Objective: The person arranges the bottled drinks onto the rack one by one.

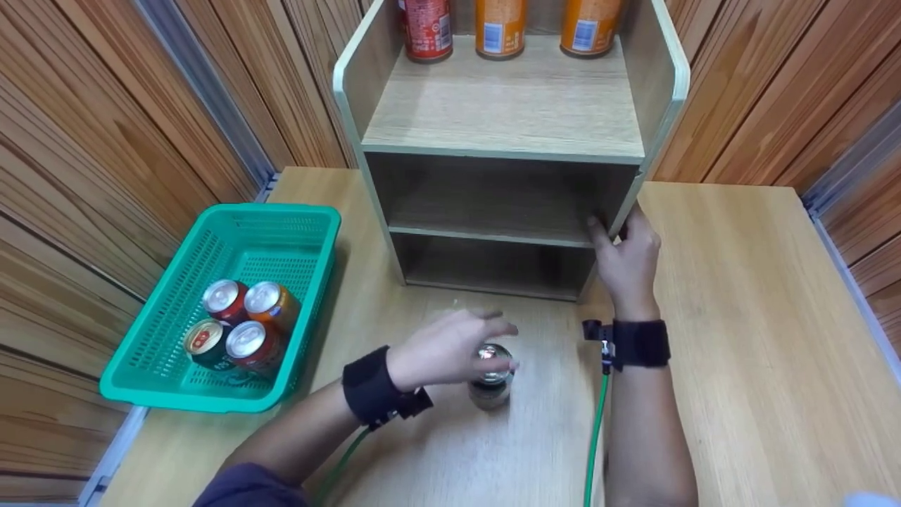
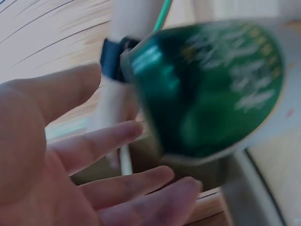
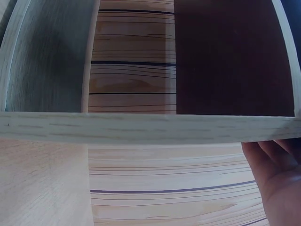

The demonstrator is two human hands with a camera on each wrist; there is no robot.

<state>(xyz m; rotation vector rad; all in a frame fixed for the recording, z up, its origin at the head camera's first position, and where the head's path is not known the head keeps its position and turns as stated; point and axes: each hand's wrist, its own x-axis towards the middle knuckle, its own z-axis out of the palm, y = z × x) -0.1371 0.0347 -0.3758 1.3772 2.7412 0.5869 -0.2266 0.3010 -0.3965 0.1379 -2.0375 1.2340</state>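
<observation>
A green drink can [image 1: 489, 394] with a silver top stands on the table in front of the wooden shelf unit [image 1: 500, 98]. My left hand [image 1: 450, 348] is beside it, thumb and fingers spread around its upper part. In the left wrist view, the fingers of that hand [image 2: 80, 155] look apart from the green can [image 2: 211, 89]. Farther back, my right hand [image 1: 630, 260] grips the unit's right side panel, thumb on the inner side and fingers outside. The right wrist view shows those fingers [image 3: 268, 162] against the panel edge [image 3: 164, 129].
A green plastic basket [image 1: 200, 405] on the left holds several drink cans [image 1: 264, 299] standing upright. On the unit's top shelf stand a red can [image 1: 428, 32] and two orange cans [image 1: 500, 28]. Wood-patterned walls [image 1: 760, 84] enclose the table.
</observation>
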